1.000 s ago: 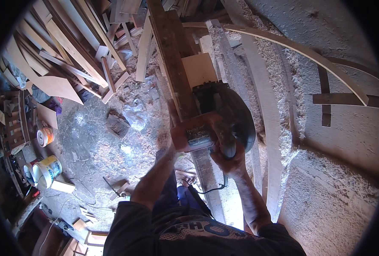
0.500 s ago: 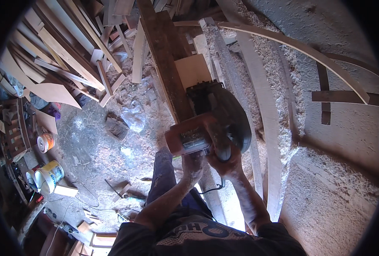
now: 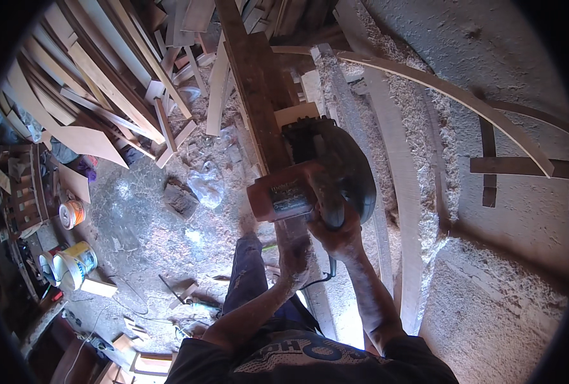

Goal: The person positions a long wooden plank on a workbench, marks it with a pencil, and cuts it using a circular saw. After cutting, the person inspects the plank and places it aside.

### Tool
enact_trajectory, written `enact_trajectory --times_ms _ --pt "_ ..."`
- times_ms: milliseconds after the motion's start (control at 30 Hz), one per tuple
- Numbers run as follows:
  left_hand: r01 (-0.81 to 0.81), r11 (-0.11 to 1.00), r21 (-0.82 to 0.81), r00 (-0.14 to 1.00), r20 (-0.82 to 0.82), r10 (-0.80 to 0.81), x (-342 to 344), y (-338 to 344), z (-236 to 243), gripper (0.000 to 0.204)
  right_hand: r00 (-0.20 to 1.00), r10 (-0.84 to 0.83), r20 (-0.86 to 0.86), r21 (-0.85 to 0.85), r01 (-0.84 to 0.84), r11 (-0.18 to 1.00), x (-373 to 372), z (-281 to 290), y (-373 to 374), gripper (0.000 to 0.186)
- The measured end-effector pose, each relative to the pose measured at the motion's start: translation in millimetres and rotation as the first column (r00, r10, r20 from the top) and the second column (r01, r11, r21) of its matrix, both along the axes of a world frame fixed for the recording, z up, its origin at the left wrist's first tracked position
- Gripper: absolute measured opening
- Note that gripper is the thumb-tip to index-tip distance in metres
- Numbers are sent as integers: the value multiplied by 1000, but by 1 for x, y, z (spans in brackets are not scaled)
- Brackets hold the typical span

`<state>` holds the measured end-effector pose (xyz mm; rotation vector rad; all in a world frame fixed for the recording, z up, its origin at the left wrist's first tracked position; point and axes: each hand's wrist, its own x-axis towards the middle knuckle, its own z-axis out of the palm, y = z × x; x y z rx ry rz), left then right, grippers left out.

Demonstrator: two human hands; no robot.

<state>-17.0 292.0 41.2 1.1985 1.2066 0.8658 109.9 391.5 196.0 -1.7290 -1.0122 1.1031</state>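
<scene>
A red and dark grey circular saw (image 3: 283, 197) rests across a long dark brown plank (image 3: 262, 112). A small pale board (image 3: 291, 112) lies on the plank just past the saw's dark front. My right hand (image 3: 335, 233) is closed round the saw's rear handle, with a black cord hanging below it. My left hand (image 3: 294, 259) is low behind the saw's red housing, close to the timber beneath; its fingers are too hidden to read.
Stacked offcuts (image 3: 98, 83) fill the upper left. Two buckets (image 3: 73, 269) (image 3: 71, 213), a plastic bag (image 3: 205, 187) and scraps lie on the dusty floor (image 3: 130, 237). Curved pale strips (image 3: 444, 86) and shaving-covered boards (image 3: 393, 160) lie right, by a rough grey wall (image 3: 502, 51).
My left hand has swung inward from the saw's left end to behind its housing. My right hand keeps its grip. Saw and plank show slightly shifted in view.
</scene>
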Motion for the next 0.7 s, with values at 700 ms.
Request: enact_trajectory --times_ms 700 --pt "-47 983 -175 993 96 64 2 1 12 77 990 -4 -142 56 13 998 0 -12 77 25"
